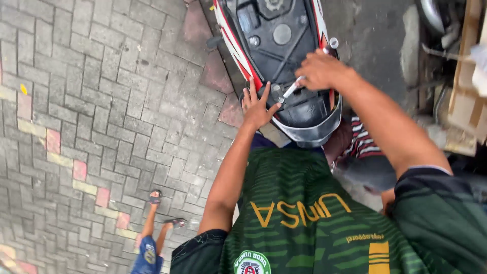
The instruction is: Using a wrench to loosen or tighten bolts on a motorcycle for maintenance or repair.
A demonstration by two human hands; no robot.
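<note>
Left hand (256, 107) flat, fingers spread on the back end of the scooter (276, 56), right hand (320, 70) with grip pinching a small white-handled tool (293, 90) over the scooter's black inside, brick ground (101, 101) beside it

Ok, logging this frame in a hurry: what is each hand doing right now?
Left hand: open, fingers spread flat on the scooter's rear body.
Right hand: closed on a slim white-handled tool.
</note>
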